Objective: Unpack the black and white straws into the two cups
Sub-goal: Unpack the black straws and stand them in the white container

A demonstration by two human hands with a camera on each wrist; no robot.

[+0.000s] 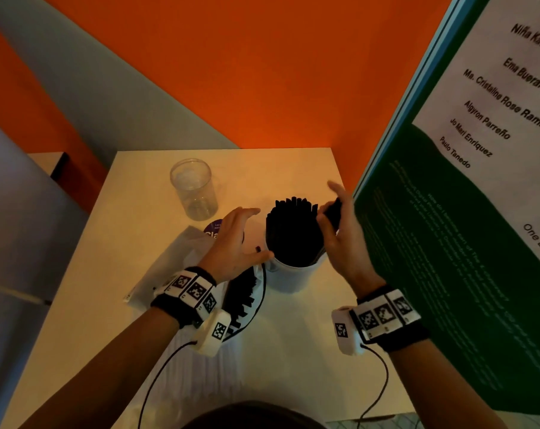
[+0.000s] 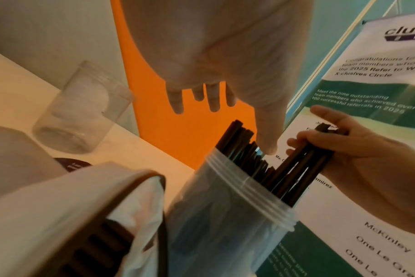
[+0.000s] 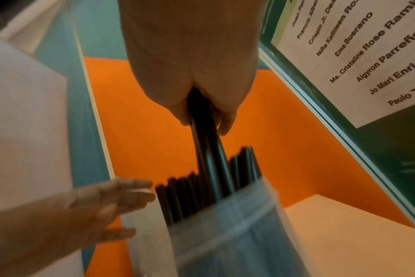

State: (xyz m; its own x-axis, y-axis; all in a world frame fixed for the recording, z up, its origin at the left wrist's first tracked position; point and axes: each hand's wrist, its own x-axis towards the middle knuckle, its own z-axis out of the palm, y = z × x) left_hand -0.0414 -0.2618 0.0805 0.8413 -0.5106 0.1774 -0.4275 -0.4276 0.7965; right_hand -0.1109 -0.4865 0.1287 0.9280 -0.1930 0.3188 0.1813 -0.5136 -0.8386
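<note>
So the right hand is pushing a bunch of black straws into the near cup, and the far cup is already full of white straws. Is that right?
Not quite. The far cup is empty, as the head view shows; no white straws stand in it. The rest holds: the right hand grips a bunch of black straws at the near cup, which is already packed with black ones.

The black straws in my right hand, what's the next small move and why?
Probably lower and release them: the right hand grips a bunch of black straws whose lower ends already sit inside the near cup, beside the open left hand.
</note>
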